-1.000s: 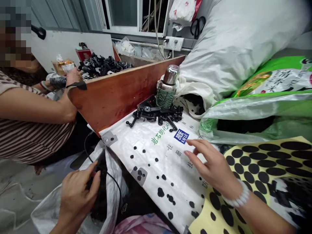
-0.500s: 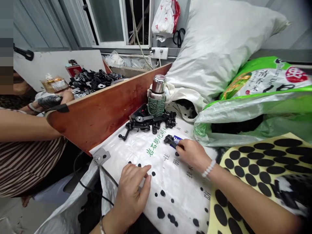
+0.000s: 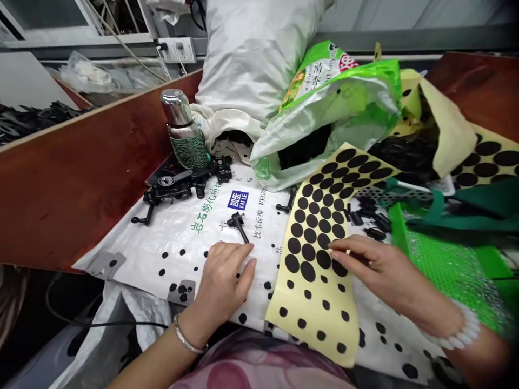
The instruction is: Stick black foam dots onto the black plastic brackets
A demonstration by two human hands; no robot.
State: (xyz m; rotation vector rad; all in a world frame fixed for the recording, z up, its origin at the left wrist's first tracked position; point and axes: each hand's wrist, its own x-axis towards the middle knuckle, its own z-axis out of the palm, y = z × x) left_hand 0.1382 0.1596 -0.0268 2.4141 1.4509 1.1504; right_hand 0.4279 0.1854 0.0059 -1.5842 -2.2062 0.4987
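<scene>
My left hand (image 3: 226, 274) lies on the white woven sack (image 3: 178, 237) with its fingers together, the tips touching the end of a small black plastic part (image 3: 239, 226). My right hand (image 3: 379, 270) rests on the lower right of a yellow backing sheet (image 3: 314, 254) covered with black round stickers; thumb and forefinger pinch at one sticker near the sheet's edge. A white bead bracelet is on my right wrist, a thin bangle on my left.
A steel flask in a green net (image 3: 184, 132) stands by a heap of black parts (image 3: 178, 181). A brown board (image 3: 73, 173) walls the left side. A green plastic bag (image 3: 328, 102), a white sack (image 3: 251, 54), a green mesh tray (image 3: 441, 259) and more sticker sheets (image 3: 490, 156) lie behind and right.
The view swung right and down, so the neighbouring person left the frame. My right hand let go of the black part and moved onto the sticker sheet. My left hand now touches that part.
</scene>
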